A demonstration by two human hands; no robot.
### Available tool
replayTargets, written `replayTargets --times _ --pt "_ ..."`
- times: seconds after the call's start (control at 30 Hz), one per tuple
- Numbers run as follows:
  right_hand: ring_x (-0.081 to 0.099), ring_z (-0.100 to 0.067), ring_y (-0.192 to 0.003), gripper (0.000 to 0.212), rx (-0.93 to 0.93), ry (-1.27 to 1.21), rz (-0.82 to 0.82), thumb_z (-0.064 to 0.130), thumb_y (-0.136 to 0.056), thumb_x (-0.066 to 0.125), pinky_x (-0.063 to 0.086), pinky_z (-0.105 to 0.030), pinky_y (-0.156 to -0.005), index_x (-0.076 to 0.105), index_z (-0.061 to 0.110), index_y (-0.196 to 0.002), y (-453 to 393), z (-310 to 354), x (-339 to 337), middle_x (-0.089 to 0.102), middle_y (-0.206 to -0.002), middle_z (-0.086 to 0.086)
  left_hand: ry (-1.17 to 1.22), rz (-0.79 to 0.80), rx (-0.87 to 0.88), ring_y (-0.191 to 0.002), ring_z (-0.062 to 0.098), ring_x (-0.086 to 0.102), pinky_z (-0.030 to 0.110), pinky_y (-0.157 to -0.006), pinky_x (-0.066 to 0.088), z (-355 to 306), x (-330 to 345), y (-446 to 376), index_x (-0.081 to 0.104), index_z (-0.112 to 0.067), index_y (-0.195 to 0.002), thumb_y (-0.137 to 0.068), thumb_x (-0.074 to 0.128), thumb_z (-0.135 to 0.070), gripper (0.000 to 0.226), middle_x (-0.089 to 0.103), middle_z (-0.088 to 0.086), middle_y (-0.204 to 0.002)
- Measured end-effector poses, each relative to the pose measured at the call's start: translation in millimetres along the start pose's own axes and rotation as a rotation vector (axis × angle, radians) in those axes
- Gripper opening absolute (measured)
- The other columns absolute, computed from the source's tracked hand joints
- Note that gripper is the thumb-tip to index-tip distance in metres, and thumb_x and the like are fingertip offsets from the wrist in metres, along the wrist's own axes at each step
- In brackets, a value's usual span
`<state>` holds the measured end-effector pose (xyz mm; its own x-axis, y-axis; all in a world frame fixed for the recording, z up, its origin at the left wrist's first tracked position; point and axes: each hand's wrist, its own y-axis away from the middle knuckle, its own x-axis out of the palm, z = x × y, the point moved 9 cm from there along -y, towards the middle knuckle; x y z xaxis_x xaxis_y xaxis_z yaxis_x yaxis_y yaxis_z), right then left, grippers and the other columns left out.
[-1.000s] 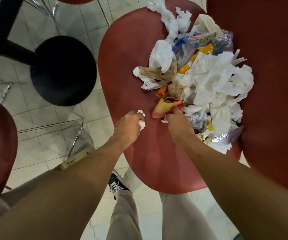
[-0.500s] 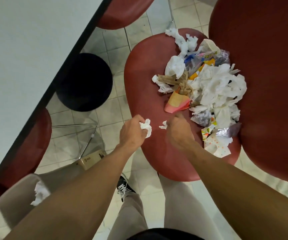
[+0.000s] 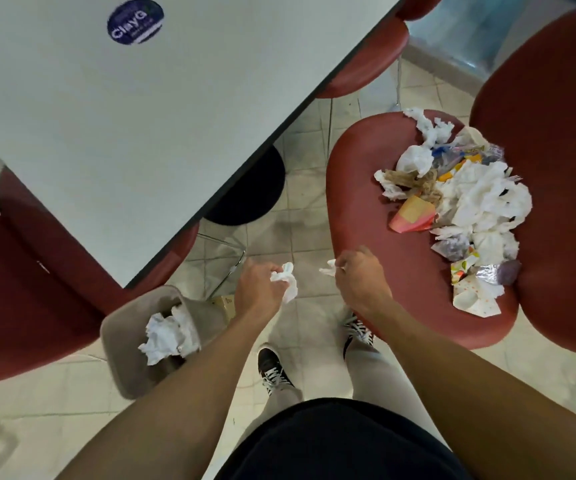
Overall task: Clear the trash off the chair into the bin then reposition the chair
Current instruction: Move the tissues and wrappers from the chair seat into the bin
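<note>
Both hands held tissue scraps between chair and bin.
Left hand [image 3: 260, 289] gripped a crumpled tissue [image 3: 285, 280]; the bin [image 3: 130, 341], holding white paper, stood below-left of it. Right hand [image 3: 359, 280] pinched a small scrap [image 3: 329, 270]; the chair [image 3: 359, 202] and its trash pile [image 3: 466, 206] lay to its upper right.

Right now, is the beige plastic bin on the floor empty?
No. The beige plastic bin already holds crumpled white tissue, visible just inside its open top beside the left hand.
</note>
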<state>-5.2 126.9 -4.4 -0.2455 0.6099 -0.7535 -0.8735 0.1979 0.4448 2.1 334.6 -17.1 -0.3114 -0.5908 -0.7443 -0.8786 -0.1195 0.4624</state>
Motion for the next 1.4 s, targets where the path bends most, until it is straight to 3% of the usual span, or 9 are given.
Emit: replayTargets --times 0.17,0.27,0.37,0.53,0.63,0.93,1.03,1.13,1.4 --pt "0.057 -0.022 -0.084 0.029 -0.08 -0.018 0.089 0.002 -0.086 0.049 0.047 -0.026 -0.069 0.069 0.009 -0.105 33 63 42 0.055 -0.11 -0.005 0.113 -0.104 -0.103 -0.083 0.019 0.058 0.026 -0.069 0.043 89 -55 26 0.073 -0.024 -0.094 -0.079 0.069 -0.023 0.016 0.061 -0.002 -0.089" --pt "0.06 -0.026 -0.09 0.025 -0.173 0.015 0.091 0.001 -0.087 0.051 0.051 -0.03 -0.075 0.069 0.006 -0.102 50 102 66 0.056 -0.108 -0.008 0.146 -0.153 -0.17 -0.077 0.017 0.063 0.025 -0.066 0.046 144 -78 40 0.071 -0.025 -0.083 -0.08 0.063 -0.034 0.013 0.066 -0.006 -0.079" --pt "0.06 -0.027 -0.092 0.023 -0.228 0.041 0.101 0.002 -0.088 0.053 0.049 -0.027 -0.076 0.07 0.007 -0.102 67 137 91 0.057 -0.108 -0.009 0.129 -0.204 -0.284 -0.09 0.022 0.063 0.035 -0.08 0.051 201 -101 54 0.071 -0.031 -0.093 -0.08 0.061 -0.045 0.021 0.069 -0.003 -0.091" --pt "0.061 -0.028 -0.094 0.022 -0.289 0.073 0.15 0.004 -0.088 0.056 0.052 -0.032 -0.081 0.07 0.01 -0.104 90 182 130 0.057 -0.109 -0.008 0.119 -0.231 -0.381 -0.101 0.03 0.063 0.032 -0.079 0.049 265 -128 73 0.068 -0.029 -0.112 -0.079 0.065 -0.025 0.033 0.069 0.007 -0.11" --pt "0.06 -0.028 -0.098 0.023 -0.327 0.104 0.175 0.006 -0.091 0.053 0.047 -0.026 -0.079 0.07 0.01 -0.107 102 205 149 0.057 -0.112 -0.009 0.124 -0.234 -0.412 -0.104 0.033 0.06 0.034 -0.083 0.048 290 -133 79 0.062 -0.024 -0.122 -0.076 0.069 -0.016 0.047 0.06 0.013 -0.118" --pt "0.058 -0.02 -0.094 0.021 -0.442 0.156 0.268 0.016 -0.093 0.053 0.032 -0.017 -0.069 0.066 0.017 -0.109 129 264 192 0.055 -0.118 -0.003 0.163 -0.2 -0.404 -0.068 0.018 0.051 0.024 -0.06 0.037 315 -135 77 0.067 -0.027 -0.101 -0.072 0.068 -0.017 0.03 0.059 0.009 -0.104" --pt "0.06 -0.02 -0.097 0.025 -0.472 0.165 0.304 0.017 -0.092 0.054 0.03 -0.014 -0.07 0.062 0.019 -0.116 132 279 206 0.053 -0.124 0.0 0.182 -0.185 -0.404 -0.073 0.019 0.054 0.024 -0.064 0.039 320 -137 75 0.068 -0.027 -0.097 -0.068 0.072 -0.014 0.032 0.06 0.007 -0.103" --pt "0.061 -0.023 -0.101 0.037 -0.486 0.11 0.326 0.011 -0.089 0.059 0.041 -0.022 -0.081 0.059 0.02 -0.125 136 287 214 0.051 -0.129 -0.001 0.188 -0.185 -0.421 -0.085 0.025 0.059 0.024 -0.07 0.04 323 -140 76 0.067 -0.025 -0.1 -0.071 0.072 -0.012 0.033 0.057 0.008 -0.106" --pt "0.058 -0.021 -0.105 0.036 -0.423 0.09 0.292 0.011 -0.088 0.06 0.042 -0.023 -0.085 0.062 0.018 -0.123 125 258 194 0.053 -0.126 0.0 0.213 -0.167 -0.399 -0.081 0.022 0.06 0.028 -0.068 0.048 312 -129 68 0.067 -0.024 -0.099 -0.072 0.069 -0.012 0.03 0.065 0.004 -0.103"
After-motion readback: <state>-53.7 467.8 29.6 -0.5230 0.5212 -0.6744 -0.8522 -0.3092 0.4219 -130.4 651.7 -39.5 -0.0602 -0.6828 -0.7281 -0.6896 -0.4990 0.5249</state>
